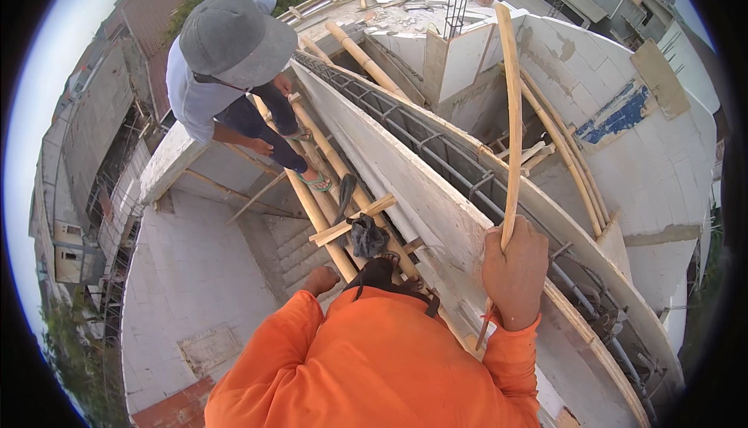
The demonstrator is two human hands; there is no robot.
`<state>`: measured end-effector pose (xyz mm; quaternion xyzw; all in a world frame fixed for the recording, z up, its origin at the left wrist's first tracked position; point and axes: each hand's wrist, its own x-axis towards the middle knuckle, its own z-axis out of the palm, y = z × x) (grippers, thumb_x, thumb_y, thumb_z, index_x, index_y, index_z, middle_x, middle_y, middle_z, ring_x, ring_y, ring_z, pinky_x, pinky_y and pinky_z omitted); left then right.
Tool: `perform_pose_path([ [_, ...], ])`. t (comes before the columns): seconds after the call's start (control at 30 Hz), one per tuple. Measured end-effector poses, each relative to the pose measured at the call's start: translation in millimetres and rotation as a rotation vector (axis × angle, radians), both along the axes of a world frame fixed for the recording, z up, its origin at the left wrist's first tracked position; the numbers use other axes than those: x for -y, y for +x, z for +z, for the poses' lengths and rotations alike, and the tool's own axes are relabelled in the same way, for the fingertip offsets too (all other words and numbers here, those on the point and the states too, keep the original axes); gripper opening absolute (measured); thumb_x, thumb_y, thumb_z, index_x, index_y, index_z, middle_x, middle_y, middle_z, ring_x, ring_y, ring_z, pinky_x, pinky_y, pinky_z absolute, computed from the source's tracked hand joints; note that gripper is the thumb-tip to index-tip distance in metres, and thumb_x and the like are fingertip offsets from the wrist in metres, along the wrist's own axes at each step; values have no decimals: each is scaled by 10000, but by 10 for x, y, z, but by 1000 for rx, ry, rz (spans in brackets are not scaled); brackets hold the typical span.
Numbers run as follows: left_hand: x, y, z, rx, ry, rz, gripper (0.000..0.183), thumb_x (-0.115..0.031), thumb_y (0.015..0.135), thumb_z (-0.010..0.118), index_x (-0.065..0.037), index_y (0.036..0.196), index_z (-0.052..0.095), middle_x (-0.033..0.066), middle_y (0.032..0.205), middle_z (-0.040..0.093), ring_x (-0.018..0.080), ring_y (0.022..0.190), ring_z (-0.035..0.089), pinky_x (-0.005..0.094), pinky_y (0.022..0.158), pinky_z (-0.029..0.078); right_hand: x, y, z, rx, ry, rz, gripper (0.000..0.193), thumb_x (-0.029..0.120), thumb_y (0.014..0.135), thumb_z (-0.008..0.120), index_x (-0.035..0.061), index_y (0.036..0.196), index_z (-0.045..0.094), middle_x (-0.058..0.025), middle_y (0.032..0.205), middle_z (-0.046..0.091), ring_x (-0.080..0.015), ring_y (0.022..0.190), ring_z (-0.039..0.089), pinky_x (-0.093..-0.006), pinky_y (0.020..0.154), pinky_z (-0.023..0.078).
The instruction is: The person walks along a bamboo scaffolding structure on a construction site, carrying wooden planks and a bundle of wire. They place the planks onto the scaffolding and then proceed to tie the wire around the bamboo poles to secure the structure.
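The right hand grips the stick, fingers wrapped round it towards its lower end. The stick is located on the person's right, extending from the top of that fist, with most of its length beyond the grip. Its long axis runs near upright in the view, slightly bowed, the far end towards the upper edge and away from the body; its true lean in depth cannot be determined. A thin, darker length shows below the fist; whether it is the same piece cannot be confirmed. In the view, the stick crosses the rebar and the boards at an angle, not in line with them. The left hand is well apart from the stick, near the poles and the black bag; its fingers are curled, but whether they hold anything cannot be told.
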<state>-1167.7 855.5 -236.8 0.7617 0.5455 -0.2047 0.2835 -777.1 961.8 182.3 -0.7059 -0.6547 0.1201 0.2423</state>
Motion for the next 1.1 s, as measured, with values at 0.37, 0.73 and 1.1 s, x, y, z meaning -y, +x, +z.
perform_pose_path([
  [0.37, -129, 227, 3, 112, 2, -49, 227, -161, 795, 526, -35, 824, 712, 145, 884, 685, 319, 845, 667, 412, 743, 544, 19, -65, -23, -165, -173, -310, 140, 87, 815, 530, -27, 888, 565, -186, 858, 599, -311, 786, 557, -399, 726, 426],
  [0.73, 160, 93, -211, 76, -197, 25, 289, -206, 834, 486, -22, 819, 709, 183, 925, 680, 353, 898, 650, 442, 779, 522, 31, -14, -27, -202, -186, -318, 128, 58, 805, 514, -30, 888, 558, -191, 914, 605, -287, 816, 557, -375, 771, 430],
  [1.1, 204, -117, 256, -18, 55, -201, 105, -130, 712, 616, -97, 762, 703, 101, 802, 656, 279, 835, 649, 400, 692, 533, -14, -45, 106, -118, -146, -103, 67, 59, 804, 518, 2, 837, 532, -154, 753, 532, -338, 777, 478, -437, 706, 378],
])
